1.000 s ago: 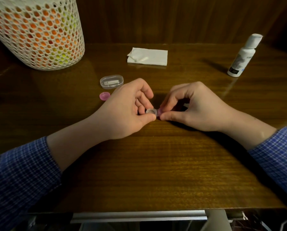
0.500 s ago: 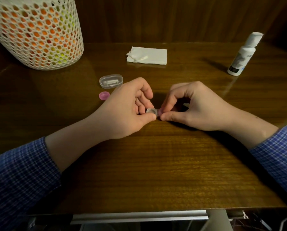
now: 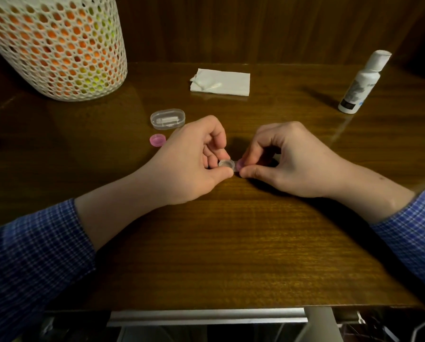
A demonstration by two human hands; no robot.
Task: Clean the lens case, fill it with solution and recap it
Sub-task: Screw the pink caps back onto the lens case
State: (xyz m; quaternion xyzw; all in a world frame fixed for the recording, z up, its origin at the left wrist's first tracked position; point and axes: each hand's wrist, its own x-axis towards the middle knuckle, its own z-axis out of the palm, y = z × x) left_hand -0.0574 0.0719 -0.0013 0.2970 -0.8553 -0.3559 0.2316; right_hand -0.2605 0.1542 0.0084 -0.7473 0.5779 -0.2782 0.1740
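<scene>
You have two hands over the wooden table [image 3: 231, 255], and between them one lens case [image 3: 227, 164]. There are two pink caps: one loose pink cap [image 3: 158, 140] lying on the table to the left of your left hand [image 3: 189, 161], and one second pink cap [image 3: 239, 165] at the right end of the case. There is also one clear plastic box [image 3: 167, 118] just behind the loose cap, one folded white tissue [image 3: 221, 82] farther back, one white solution bottle [image 3: 363, 82] standing well apart at the far right, and one white perforated basket [image 3: 56, 45] at the far left. Your left hand pinches the case's uncapped clear well between curled thumb and fingers, so the case sits right at its fingertips, just above the table. Your right hand [image 3: 287, 159] has its thumb and curled fingers closed round the second pink cap on the case's other well. Both hands meet at the middle of the table, touching the case.
</scene>
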